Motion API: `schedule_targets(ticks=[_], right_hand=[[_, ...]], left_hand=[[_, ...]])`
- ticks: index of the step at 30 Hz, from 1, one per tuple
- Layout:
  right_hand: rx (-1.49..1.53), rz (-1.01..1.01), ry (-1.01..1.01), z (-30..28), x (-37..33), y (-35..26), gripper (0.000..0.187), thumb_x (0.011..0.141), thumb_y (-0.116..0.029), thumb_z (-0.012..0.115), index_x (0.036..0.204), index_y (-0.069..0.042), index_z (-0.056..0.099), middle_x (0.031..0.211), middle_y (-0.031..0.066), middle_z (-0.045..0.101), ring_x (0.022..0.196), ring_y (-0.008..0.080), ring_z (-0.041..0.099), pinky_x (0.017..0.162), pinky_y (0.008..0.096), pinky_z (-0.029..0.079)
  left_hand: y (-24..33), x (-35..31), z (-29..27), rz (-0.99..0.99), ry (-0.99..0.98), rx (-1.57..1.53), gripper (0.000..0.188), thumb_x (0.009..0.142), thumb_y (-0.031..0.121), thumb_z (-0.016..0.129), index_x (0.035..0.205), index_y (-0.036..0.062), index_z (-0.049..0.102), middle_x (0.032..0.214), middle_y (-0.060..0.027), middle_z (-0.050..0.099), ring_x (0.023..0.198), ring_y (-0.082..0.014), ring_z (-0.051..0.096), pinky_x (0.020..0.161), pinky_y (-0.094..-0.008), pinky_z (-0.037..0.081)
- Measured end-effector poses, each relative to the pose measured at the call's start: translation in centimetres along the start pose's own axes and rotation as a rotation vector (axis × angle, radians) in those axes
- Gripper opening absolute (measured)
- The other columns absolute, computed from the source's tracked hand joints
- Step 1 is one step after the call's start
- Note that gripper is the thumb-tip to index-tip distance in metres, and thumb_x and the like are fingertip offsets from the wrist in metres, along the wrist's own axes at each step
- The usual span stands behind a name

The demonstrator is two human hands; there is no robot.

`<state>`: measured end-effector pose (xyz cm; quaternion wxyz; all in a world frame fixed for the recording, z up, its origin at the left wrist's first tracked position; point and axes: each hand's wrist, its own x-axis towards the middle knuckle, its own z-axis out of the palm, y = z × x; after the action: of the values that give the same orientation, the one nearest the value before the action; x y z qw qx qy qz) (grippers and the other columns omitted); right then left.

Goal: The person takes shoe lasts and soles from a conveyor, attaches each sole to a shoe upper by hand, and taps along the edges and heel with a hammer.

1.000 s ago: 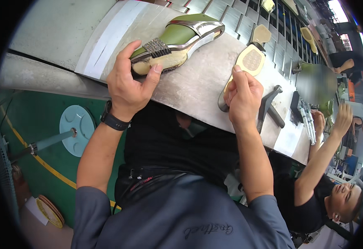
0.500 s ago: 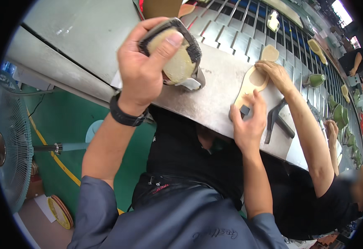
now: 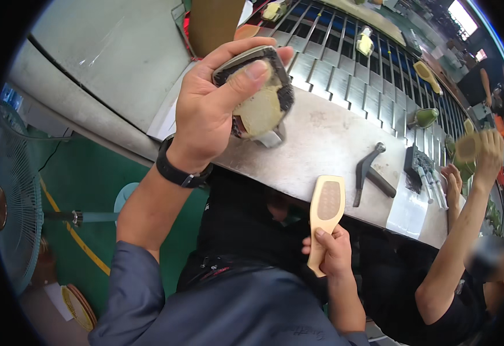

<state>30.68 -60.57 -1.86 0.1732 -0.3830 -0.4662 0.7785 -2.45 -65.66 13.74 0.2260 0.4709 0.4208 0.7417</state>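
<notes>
Two bare hands hold separate pieces at the front of a metal table (image 3: pixel 306 141). Nearest the body, the right hand (image 3: pixel 334 252) pinches the narrow end of a cream insole (image 3: pixel 319 216) between thumb and bent fingers; the piece stands nearly upright, broad end uppermost, with a textured tan panel facing the viewer. Farther forward and to the left, the left hand (image 3: pixel 205 112) is wrapped firmly round a shoe (image 3: pixel 259 112), raised over the table with its underside turned toward the viewer. The thumb presses on the sole, which shows a cream patch inside a dark border, and fingertips emerge behind the upper edge. A black watch (image 3: pixel 174 166) encircles the left wrist.

On the table, to the right, lies a hammer (image 3: pixel 377 177) with a dark handle, apart from both hands. Just beyond its right side sits a black box (image 3: pixel 416 167) with slim pale sticks (image 3: pixel 433 187) beside it. Farther right, a co-worker's raised hand (image 3: pixel 490 157) grips another insole (image 3: pixel 467 148). Behind the table runs a slatted conveyor (image 3: pixel 335 86), bearing a green shoe (image 3: pixel 425 118) near its closer edge and, farther back, a cream insole (image 3: pixel 427 76).
</notes>
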Motion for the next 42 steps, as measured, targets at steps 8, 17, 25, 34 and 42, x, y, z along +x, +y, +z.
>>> schedule_targets(ticks=[8, 17, 25, 34, 42], right_hand=[[-0.123, -0.68, -0.285, 5.4, -1.0, -6.5, 0.032, 0.107, -0.023, 0.065, 0.106, 0.008, 0.073, 0.098, 0.0192, 0.077, 0.086, 0.024, 0.076, 0.076, 0.0358, 0.062], [-0.162, -0.491, -0.312, 8.8, 0.1, -11.1, 0.046, 0.109, -0.033, 0.057, 0.116, 0.011, 0.067, 0.099, 0.0215, 0.076, 0.082, 0.0274, 0.077, 0.071, 0.0369, 0.065], [-0.147, -0.594, -0.254, 10.1, -0.4, -10.8, 0.022, 0.105, -0.014, 0.066, 0.107, 0.005, 0.077, 0.087, 0.0084, 0.078, 0.078, 0.0122, 0.071, 0.067, 0.0278, 0.056], [-0.184, -0.681, -0.207, 10.5, -0.6, -11.1, 0.02, 0.104, -0.012, 0.066, 0.104, 0.004, 0.078, 0.09, 0.01, 0.079, 0.078, 0.0124, 0.072, 0.068, 0.0281, 0.057], [-0.253, -0.508, -0.219, 10.1, -1.7, -11.1, 0.03, 0.106, -0.023, 0.065, 0.104, 0.005, 0.072, 0.096, 0.0081, 0.075, 0.084, 0.0117, 0.066, 0.074, 0.0265, 0.052]], left_hand=[[-0.7, -0.7, 5.5, -0.274, -0.234, -0.327, 0.048, 0.103, 0.014, 0.067, 0.146, -0.0034, 0.052, 0.131, -0.0222, 0.07, 0.124, -0.0261, 0.068, 0.109, -0.0401, 0.054], [-0.1, -2.0, 5.6, -0.211, -0.341, -0.255, 0.087, 0.097, 0.065, 0.061, 0.145, -0.0065, 0.05, 0.138, -0.0258, 0.064, 0.13, -0.0323, 0.063, 0.112, -0.0454, 0.051], [0.6, -2.9, 4.9, -0.238, -0.36, -0.236, 0.087, 0.079, 0.042, 0.088, 0.143, -0.0055, 0.053, 0.139, -0.0244, 0.064, 0.131, -0.0302, 0.063, 0.113, -0.0445, 0.051], [0.7, -3.2, 4.7, -0.231, -0.38, -0.206, 0.081, 0.08, 0.038, 0.085, 0.141, -0.0054, 0.054, 0.138, -0.0243, 0.065, 0.13, -0.03, 0.063, 0.111, -0.0435, 0.052], [2.1, -3.5, 5.0, -0.316, -0.364, -0.239, 0.056, 0.097, 0.027, 0.066, 0.141, -0.0051, 0.054, 0.14, -0.0248, 0.064, 0.131, -0.0307, 0.063, 0.113, -0.044, 0.049]])
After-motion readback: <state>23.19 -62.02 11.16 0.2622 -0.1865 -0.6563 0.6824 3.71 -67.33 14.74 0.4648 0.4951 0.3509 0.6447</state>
